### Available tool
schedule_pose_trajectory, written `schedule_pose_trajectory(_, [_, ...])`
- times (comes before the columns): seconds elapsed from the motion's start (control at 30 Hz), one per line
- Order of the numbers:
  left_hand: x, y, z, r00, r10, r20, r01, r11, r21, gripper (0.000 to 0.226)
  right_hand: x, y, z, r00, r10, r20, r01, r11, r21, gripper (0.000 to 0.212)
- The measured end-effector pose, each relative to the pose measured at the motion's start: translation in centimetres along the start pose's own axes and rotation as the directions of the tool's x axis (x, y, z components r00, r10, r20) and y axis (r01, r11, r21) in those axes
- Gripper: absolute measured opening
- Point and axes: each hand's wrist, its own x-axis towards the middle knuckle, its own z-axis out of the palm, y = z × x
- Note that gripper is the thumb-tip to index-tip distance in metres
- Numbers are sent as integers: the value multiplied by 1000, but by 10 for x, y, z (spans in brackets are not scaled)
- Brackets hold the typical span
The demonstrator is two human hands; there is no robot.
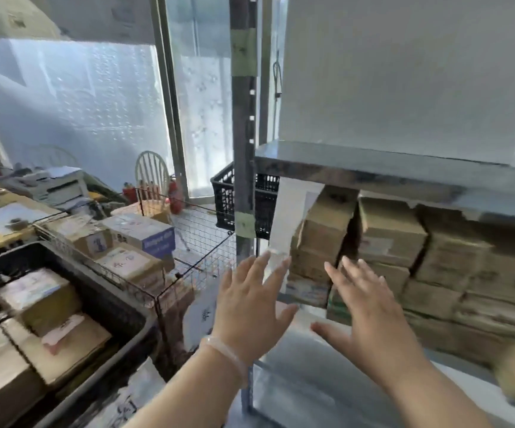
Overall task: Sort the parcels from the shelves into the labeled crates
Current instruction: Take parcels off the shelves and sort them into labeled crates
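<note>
Many brown cardboard parcels [389, 230] in tight stacks on grey shelf [305, 366]

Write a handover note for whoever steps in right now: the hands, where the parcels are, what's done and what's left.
Left hand: open, empty, stretched toward the shelf.
Right hand: open, empty, close to the stacked parcels on that shelf.
Done: several parcels lie in the dark crate and the wire basket on the left.
Left: many parcels are still on the shelf, none in hand. Crate labels are unreadable from here.
</note>
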Motion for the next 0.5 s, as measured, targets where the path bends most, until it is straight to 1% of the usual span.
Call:
schedule_pose_trajectory(0.17, [11,96,6,979,201,-5,-201,978,-60,76,-67,61,-48,980,177,-86,-181,982,-43,92])
schedule_pose_trajectory(0.3, [12,177,13,945,328,-17,-328,938,-111,77,-117,110,-82,952,284,-113,-293,953,-77,91])
schedule_pose_trajectory(0.37, [11,215,17,926,378,-20,-377,915,-144,77,-138,135,-100,936,323,-142,-336,938,-83,92])
schedule_pose_trajectory(0.5, [8,291,34,903,429,-11,-420,880,-220,74,-172,188,-128,925,338,-173,-361,924,-126,92])
